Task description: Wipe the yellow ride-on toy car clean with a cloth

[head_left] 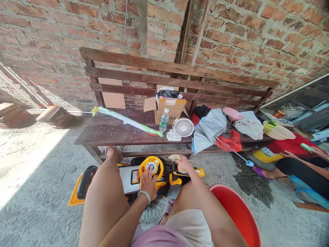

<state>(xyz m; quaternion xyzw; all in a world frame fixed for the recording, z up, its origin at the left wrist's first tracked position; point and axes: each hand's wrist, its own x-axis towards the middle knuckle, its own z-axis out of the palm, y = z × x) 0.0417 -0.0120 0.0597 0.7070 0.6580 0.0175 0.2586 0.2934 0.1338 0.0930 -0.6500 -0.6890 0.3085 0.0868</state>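
Brick wall (164,34) rises beyond your fingers (147,175). Your left hand (149,185) spreads open upon the yellow wheel (157,162); your right hand (185,164) clasps cloth (174,157)

Bright daylight came from my left, washing the concrete floor (28,154) there nearly white, with a hard diagonal shadow edge. My left hand (148,183) and right hand (183,164) were in soft, even shade, reasonably sharp. The wide lens stretched the red bucket (235,212), and the brick wall (290,31) blurred toward the upper right corner.
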